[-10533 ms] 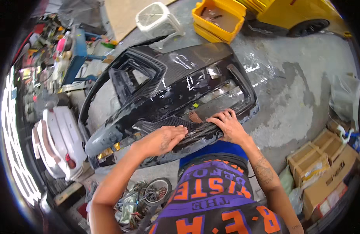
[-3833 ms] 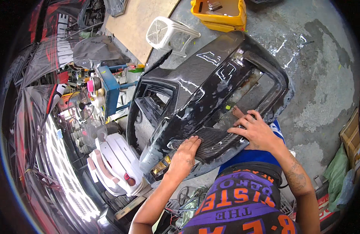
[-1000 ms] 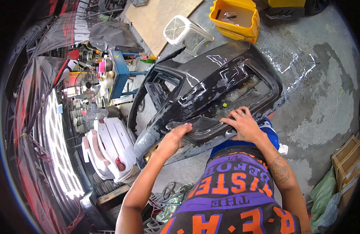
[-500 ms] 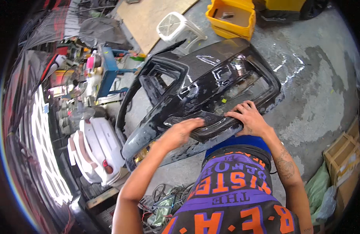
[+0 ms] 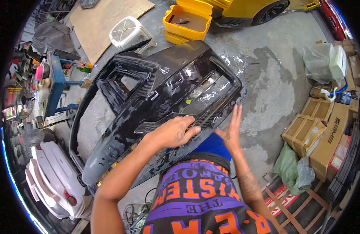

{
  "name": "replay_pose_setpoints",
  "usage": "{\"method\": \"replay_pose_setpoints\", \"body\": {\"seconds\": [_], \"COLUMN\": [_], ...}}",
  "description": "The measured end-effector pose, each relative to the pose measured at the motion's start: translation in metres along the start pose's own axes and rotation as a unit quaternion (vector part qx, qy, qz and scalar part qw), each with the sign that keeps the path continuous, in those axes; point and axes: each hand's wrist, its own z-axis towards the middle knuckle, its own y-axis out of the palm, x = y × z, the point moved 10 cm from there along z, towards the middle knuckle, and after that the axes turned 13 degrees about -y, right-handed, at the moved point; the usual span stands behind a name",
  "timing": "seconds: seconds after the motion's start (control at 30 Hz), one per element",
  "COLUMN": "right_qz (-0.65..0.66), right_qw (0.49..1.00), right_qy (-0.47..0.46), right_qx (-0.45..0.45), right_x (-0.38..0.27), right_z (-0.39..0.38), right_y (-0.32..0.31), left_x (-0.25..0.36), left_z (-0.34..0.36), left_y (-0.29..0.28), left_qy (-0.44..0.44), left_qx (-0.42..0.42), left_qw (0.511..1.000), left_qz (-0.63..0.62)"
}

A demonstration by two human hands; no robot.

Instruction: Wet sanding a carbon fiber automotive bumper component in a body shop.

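Note:
A large black car bumper [image 5: 164, 93] lies across the middle, glossy in places and dull grey along its near edge. My left hand [image 5: 174, 132] is closed over a carbon-fibre trim piece [image 5: 147, 127] on the bumper's near side, thumb and bent fingers close together; the hand hides much of the trim. At the bumper's right end my right hand [image 5: 232, 130] is open, fingers straight up and thumb spread, beside the outer edge. Whether it touches that edge I cannot tell. A small yellow-green scrap [image 5: 188, 101] lies within the bumper's opening.
Beyond the bumper stand a white plastic stool [image 5: 127, 33] and a yellow bin [image 5: 187, 29]. A yellow car [image 5: 242, 9] is at the back. White bumper parts [image 5: 55, 179] lie at left, near a blue metal stand [image 5: 57, 84]. Wooden crates [image 5: 304, 128] and cardboard boxes [image 5: 332, 132] line the right.
The view has swung right, showing more boxes. My right hand has left the trim piece and its fingers have straightened. My left hand has moved along the trim, and its fingers have bent.

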Motion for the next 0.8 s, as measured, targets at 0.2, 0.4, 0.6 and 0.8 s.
{"method": "replay_pose_setpoints", "body": {"seconds": [0.2,0.4,0.6,0.8], "right_qz": [0.563,0.594,0.471,0.491], "right_qw": [0.782,0.727,0.765,0.743], "right_qy": [0.235,0.319,0.390,0.390], "right_qx": [-0.125,-0.127,-0.203,-0.236], "right_x": [-0.001,0.007,0.021,0.009], "right_z": [-0.033,-0.032,-0.037,-0.024], "right_y": [0.064,0.042,0.050,0.042], "left_x": [0.004,0.008,0.009,0.015], "left_z": [-0.015,-0.030,-0.008,0.004], "left_y": [0.003,-0.004,-0.002,0.001], "left_qy": [0.085,0.050,0.039,0.006], "left_qx": [0.083,0.054,0.021,0.025], "left_qw": [0.986,0.986,0.995,0.994], "left_qz": [0.117,0.148,0.091,0.107]}}
